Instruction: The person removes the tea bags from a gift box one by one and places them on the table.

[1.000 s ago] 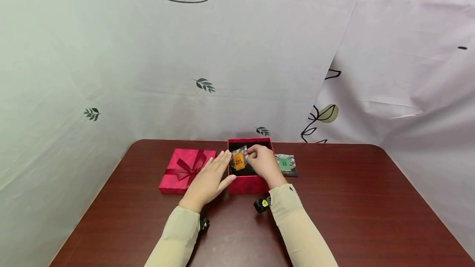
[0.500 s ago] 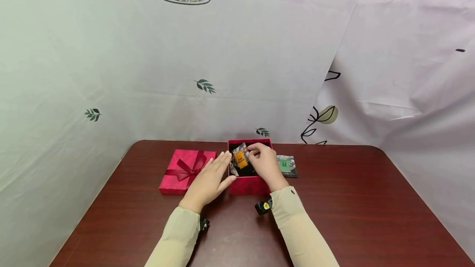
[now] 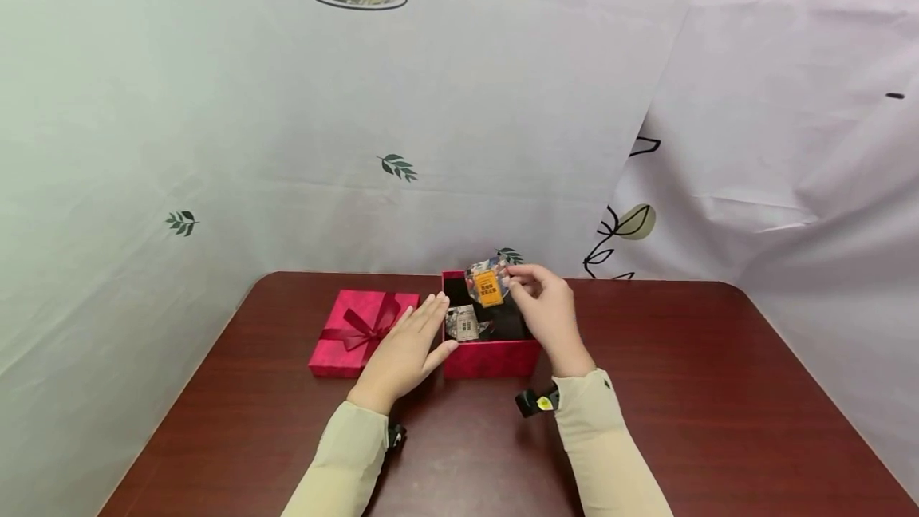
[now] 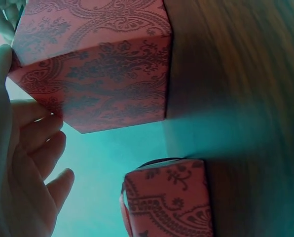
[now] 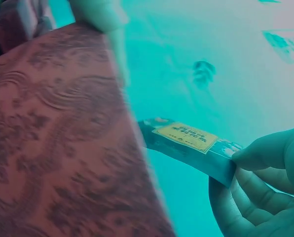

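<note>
At the box, the right hand pinches (apparently) one packet.

Dark characters are printed on the orange-labelled packet and the pale-labelled packet in the red box, all too small to be read.

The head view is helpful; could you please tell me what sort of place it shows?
Probably an indoor spot set up for recording: wrinkled, leaf-printed sheeting hangs behind a wood-grain table, and a black device sits at the person's right wrist.
</note>
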Motion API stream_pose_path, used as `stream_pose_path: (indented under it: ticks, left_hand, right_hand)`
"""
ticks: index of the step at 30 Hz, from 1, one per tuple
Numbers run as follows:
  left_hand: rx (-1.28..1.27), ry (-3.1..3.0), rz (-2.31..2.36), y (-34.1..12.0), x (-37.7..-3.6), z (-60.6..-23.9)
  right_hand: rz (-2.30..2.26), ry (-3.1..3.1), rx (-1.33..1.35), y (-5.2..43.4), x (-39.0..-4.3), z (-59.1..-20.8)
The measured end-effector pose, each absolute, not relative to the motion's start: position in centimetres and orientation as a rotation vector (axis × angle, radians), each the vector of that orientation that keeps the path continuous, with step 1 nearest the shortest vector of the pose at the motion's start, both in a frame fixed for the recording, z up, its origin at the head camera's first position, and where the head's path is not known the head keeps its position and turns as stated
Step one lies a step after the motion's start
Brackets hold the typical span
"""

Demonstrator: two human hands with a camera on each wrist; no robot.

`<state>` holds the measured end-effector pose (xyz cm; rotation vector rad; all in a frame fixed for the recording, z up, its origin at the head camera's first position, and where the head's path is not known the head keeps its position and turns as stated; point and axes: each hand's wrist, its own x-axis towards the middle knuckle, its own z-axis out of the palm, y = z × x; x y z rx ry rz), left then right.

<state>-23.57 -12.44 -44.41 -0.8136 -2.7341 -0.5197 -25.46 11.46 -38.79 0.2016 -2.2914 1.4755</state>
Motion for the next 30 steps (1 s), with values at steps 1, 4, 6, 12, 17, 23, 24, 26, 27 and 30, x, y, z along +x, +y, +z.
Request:
stream_pose_path:
  ticks: [1, 4, 6, 12, 17, 23, 24, 26, 27, 30]
  left_hand:
    - [-0.812, -2.741, -0.518, -12.4, -23.5, -44.4]
    - [-0.807, -2.761, -0.508, -12.3, -23.5, -44.3]
    - [-0.8, -2.764, -0.514, -12.3, -23.4, -44.3]
    - [-0.797, -2.763, -0.517, -12.2, -23.4, -44.3]
    - [-0.795, -2.765, -0.521, -12.3, -23.4, -44.2]
    - [-0.798, -2.781, -0.523, -12.5, -23.4, -44.2]
    - [-0.799, -2.783, -0.524, -12.5, -23.4, -44.2]
    - [-0.797, -2.786, -0.522, -12.5, -23.5, -44.3]
    - [-0.797, -2.785, -0.521, -12.5, -23.6, -44.3]
    - [-0.799, -2.787, -0.519, -12.5, -23.7, -44.3]
  right_hand:
    - [1.496, -2.278, 0.191, 11.9, -25.3, -38.6]
    - [1.546, -2.24, 0.147, 13.1, -24.9, -38.2]
    - [1.562, -2.222, 0.111, 14.1, -24.8, -38.0]
    - [1.63, -2.161, -0.02, 16.8, -25.3, -37.7]
    - [1.676, -2.102, -0.141, 19.0, -25.7, -38.0]
    - [1.72, -2.065, -0.312, 21.3, -26.3, -39.1]
    - [1.729, -2.06, -0.34, 21.7, -26.4, -39.2]
    - [1.73, -2.056, -0.388, 22.4, -26.6, -39.6]
    - [1.734, -2.052, -0.409, 22.7, -26.7, -39.8]
    - [1.753, -2.049, -0.467, 23.6, -26.9, -40.4]
